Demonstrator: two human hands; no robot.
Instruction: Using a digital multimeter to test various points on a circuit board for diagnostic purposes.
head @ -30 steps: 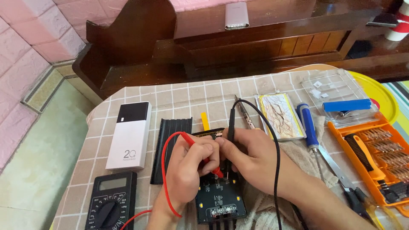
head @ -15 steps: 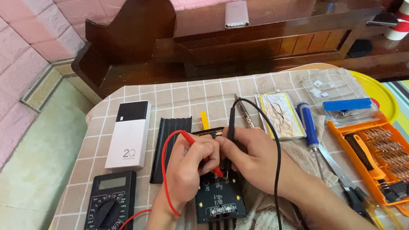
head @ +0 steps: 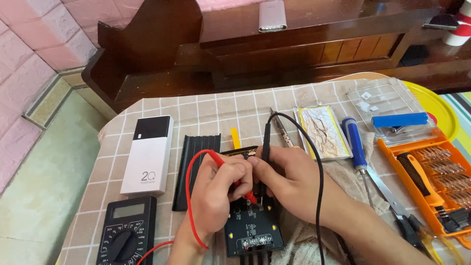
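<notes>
My left hand (head: pixel 216 189) grips a red multimeter probe (head: pixel 234 176), its tip down on a black circuit board (head: pixel 252 228). My right hand (head: pixel 289 179) holds the black probe (head: pixel 265 142) upright, its tip touching the same board beside the red one. The red lead loops left toward a black multimeter (head: pixel 126 233) at the lower left. The black lead (head: pixel 319 186) arcs over my right wrist. A black ribbed casing (head: pixel 194 164) lies just left of my hands.
A white power bank (head: pixel 148 154) lies at the left. To the right are a foil-wrapped flat pack (head: pixel 323 131), a blue-handled screwdriver (head: pixel 355 142), scissors (head: pixel 397 208), an orange bit-set case (head: pixel 431 176) and a clear plastic lid (head: pixel 390 110). Dark wooden furniture (head: pixel 294 54) stands behind the table.
</notes>
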